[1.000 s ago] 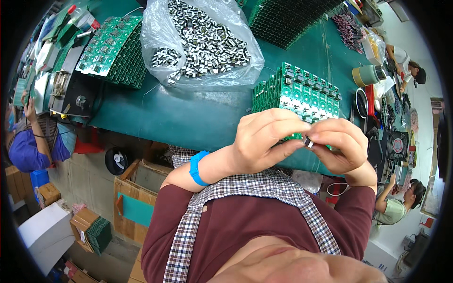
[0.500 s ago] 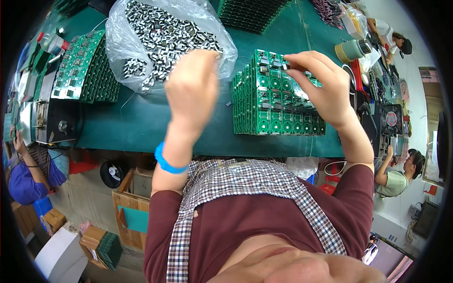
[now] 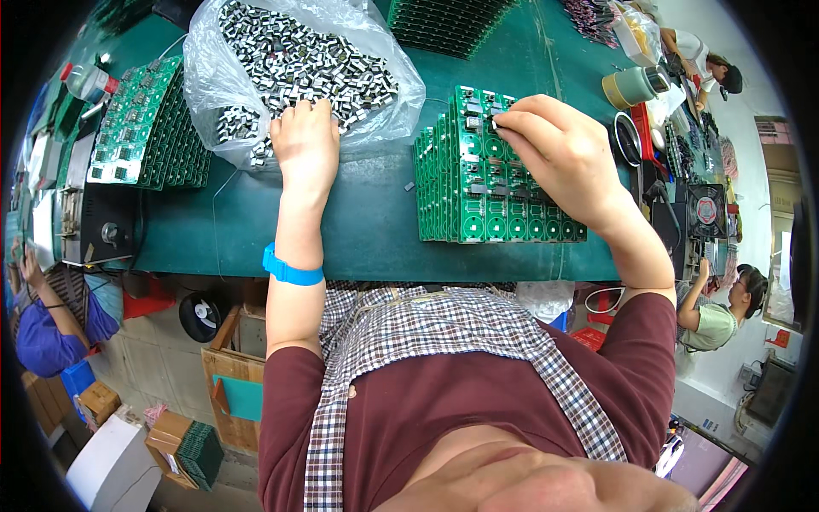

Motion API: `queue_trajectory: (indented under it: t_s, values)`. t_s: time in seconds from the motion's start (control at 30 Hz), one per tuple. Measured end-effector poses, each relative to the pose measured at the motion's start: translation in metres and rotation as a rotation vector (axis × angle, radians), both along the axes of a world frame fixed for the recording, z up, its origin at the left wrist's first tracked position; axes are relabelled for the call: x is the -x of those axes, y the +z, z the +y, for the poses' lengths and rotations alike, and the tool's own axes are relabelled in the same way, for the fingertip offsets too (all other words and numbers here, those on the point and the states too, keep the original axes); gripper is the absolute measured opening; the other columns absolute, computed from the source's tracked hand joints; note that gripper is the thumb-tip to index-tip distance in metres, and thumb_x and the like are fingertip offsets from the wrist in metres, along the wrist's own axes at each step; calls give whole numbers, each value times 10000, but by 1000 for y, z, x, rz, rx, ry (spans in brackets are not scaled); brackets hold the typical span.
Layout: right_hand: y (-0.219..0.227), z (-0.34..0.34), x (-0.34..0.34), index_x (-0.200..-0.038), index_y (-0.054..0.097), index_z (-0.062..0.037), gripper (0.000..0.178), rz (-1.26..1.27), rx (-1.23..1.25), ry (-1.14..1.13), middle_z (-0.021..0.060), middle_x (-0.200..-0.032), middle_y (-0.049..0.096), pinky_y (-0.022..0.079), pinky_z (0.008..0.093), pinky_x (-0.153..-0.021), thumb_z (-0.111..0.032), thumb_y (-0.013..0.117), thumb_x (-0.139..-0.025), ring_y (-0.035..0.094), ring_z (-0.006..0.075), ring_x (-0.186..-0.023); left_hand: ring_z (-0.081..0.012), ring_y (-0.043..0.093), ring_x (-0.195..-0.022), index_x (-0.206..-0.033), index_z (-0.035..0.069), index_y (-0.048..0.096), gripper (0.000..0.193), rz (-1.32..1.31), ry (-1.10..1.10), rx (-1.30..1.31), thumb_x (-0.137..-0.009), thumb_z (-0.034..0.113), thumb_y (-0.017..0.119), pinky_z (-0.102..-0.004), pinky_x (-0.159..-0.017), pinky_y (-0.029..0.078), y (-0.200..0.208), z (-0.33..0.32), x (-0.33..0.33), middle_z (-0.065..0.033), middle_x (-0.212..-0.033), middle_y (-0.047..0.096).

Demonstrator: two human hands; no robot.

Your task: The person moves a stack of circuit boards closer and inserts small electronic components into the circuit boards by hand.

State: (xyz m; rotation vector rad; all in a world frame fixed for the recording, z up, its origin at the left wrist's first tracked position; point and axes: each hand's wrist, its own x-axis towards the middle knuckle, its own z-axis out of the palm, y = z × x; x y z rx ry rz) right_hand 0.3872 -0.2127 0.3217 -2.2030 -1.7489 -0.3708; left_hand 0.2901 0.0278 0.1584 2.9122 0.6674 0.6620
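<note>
Centrally, on green table (image 3: 358, 235): circuit-board stack (image 3: 473, 205), populated face toward camera, long axis unclear behind right hand (image 3: 559, 149). Pinched by right thumb and fingers at board's upper left: small component (image 3: 494, 125), direction indiscernible. Left hand (image 3: 305, 145) at loose components (image 3: 290, 64) in clear bag (image 3: 200, 77), grip hidden. Farther right: green flask (image 3: 630, 87).

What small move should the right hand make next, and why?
Probably seat the small part in the right hand on the front circuit board: its fingers seem to hold the part close to the board's upper rows, while the left hand is at the pile of small metallic parts.
</note>
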Motion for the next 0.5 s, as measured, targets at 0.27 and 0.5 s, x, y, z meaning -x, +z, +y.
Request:
queue_trajectory:
  t_s: [0.27, 0.5]
  values:
    - [-3, 0, 3, -886, 618, -26, 130, -91, 46, 20, 80, -837, 601, 515, 337, -617, -55, 645, -762, 623, 256, -733, -247, 568, -847, -886, 132, 648, 173, -106, -50, 18, -724, 153, 706, -399, -777, 413, -1, 1, 1, -50, -812, 584]
    - [1, -3, 4, -942, 624, -38, 179, -35, 25, 51, 82, -858, 605, 517, 334, -612, -70, 651, -769, 624, 256, -732, -244, 559, -828, -815, 119, 638, 130, -108, -51, 9, -708, 137, 709, -395, -767, 410, -6, 4, 2, -44, -793, 575]
